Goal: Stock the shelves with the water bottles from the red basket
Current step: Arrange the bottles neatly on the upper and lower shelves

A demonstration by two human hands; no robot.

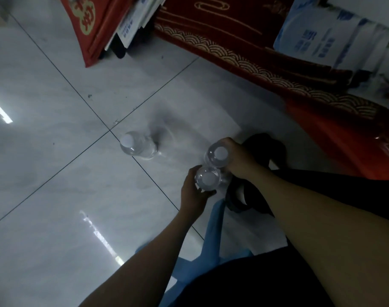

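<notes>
Three clear water bottles with white caps are seen from above over a pale tiled floor. One bottle point(137, 145) stands alone on the floor, left of my hands. My left hand point(194, 191) is wrapped around a second bottle point(208, 179). My right hand point(237, 158) grips a third bottle point(219, 154), which touches the second one. Both held bottles are upright, close to the floor. No red basket can be made out; a red edge point(353, 151) shows at the right, blurred.
A red cloth with a gold wave pattern point(244, 54) runs along the upper right, with blue-and-white packs point(326, 38) on it. A red printed box point(89, 25) and white boards lean at the top left. My dark shoe point(264, 149) and blue garment point(213, 235) lie beside the hands.
</notes>
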